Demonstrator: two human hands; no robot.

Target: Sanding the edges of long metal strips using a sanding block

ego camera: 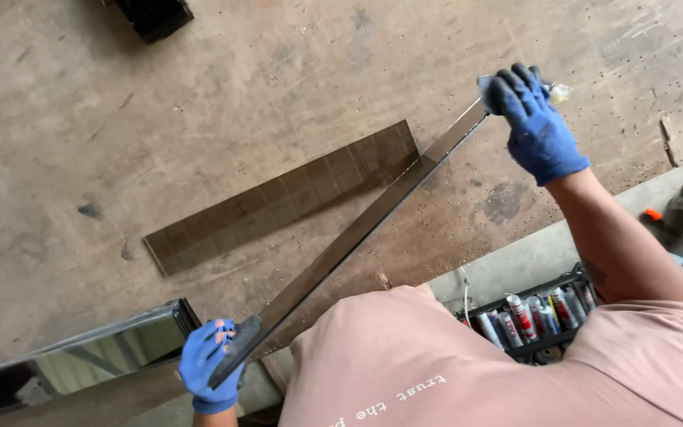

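Long dark glass strip [357, 233], raised on edge above the table [120, 142] for wiping: near end pinched in left hand [213, 365] grip, far end under cloth [488, 85] clasped by right hand [535, 119]; second strip [278, 198] flat beyond.

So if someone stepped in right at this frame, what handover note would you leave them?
Left hand, blue-gloved, grips the near end of a long dark glass strip, held on edge above the worn wooden table.
Right hand, also gloved, presses a small rag against the strip's far end.
A second dark strip lies flat on the table; a mirrored piece sits at the near left edge.
Done: the strip is lifted and supported at both ends.
Left: I cannot tell how much of the edge is wiped.
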